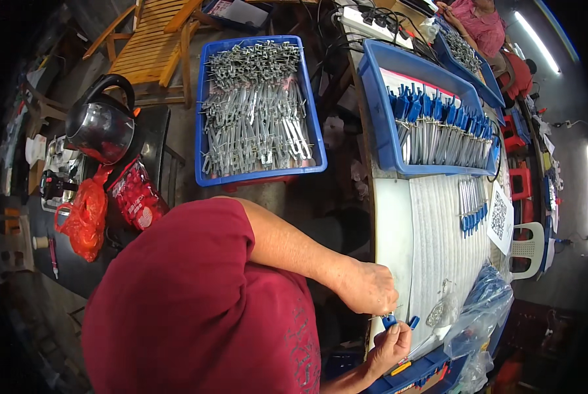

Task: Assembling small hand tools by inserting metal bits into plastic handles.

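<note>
My left hand [367, 289] is closed in a pinch above the table's near edge, knuckles up. Thin metal bits poke out by its fingertips, but what it grips is mostly hidden. Just below, my right hand [391, 347] pinches a small blue plastic piece [389, 321] between thumb and fingers, touching or nearly touching the left fingertips. A second blue piece [414, 322] shows beside the right fingers; whether it is held or lies on the table I cannot tell. Beyond the hands, a small heap of tiny metal parts [443, 310] sits in clear plastic on the white foam sheet [438, 246].
Metal rods with blue handles [472, 205] lie in a row on the foam. A blue tray [380, 125] holds many more. Another blue tray [203, 131] of bare metal parts stands left. Clear plastic bags [481, 308] lie at the right; a kettle [102, 128] stands far left.
</note>
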The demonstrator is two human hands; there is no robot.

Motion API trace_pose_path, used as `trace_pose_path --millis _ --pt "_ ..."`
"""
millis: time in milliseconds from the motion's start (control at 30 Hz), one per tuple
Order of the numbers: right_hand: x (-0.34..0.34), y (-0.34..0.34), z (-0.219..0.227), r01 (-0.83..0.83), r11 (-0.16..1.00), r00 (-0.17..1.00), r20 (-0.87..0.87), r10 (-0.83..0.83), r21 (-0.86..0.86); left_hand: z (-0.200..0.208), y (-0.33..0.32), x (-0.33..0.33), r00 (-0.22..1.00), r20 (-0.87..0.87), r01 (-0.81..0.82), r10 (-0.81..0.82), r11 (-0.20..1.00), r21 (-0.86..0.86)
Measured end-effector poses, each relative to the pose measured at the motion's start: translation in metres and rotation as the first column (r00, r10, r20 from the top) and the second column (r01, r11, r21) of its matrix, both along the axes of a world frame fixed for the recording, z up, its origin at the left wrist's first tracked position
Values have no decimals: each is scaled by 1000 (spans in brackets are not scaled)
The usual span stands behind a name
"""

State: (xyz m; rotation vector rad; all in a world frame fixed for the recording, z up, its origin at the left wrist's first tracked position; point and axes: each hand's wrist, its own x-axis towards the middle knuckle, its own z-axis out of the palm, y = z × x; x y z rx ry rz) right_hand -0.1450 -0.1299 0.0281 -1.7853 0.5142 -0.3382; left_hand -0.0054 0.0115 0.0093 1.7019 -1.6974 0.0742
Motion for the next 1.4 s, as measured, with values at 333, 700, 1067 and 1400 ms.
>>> trace_pose_path --millis 333,700,1067,1400 --pt "-9 -7 1 -60 997 996 -65 63 39 7 6 7 973 -202 131 -113 988 78" --pt "-6 4 -1 30 997 1000 1 -30 -64 4 4 0 999 30 23 -23 1000 -1" --pt "-12 -8 4 -91 988 994 -53 98 121 9 10 7 973 -176 162 -147 984 73" --pt "-13 -11 -7 -39 997 999 -31 41 59 11 10 0 1000 -11 21 -20 998 59"
